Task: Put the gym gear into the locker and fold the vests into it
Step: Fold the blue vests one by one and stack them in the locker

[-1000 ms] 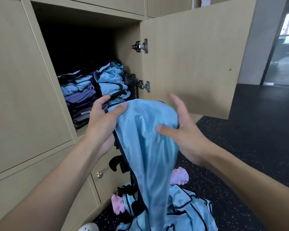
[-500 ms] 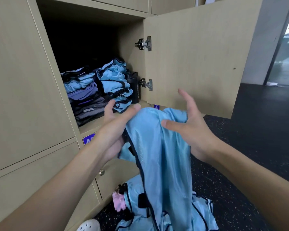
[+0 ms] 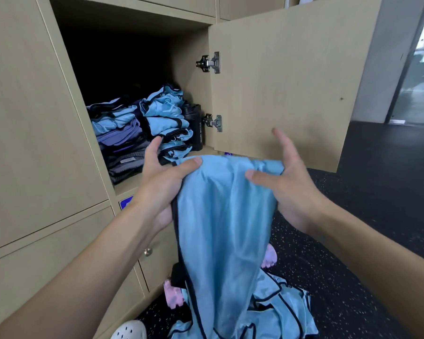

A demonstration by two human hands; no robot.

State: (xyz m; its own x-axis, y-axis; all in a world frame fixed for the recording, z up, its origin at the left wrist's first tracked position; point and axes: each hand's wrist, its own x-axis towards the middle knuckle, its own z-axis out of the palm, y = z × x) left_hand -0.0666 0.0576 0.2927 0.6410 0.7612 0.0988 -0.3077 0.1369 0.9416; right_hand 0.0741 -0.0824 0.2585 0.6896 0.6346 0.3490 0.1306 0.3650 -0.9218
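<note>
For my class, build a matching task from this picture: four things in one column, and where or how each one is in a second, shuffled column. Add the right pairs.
Column 1
1. held vest
2. black bottle
3. locker door
4. loose vests

Column 2
A. swung open
B. heaped on the floor
C. hanging between the left hand and right hand
D. standing inside the locker

Pairs: 1-C, 2-D, 3-A, 4-B
</note>
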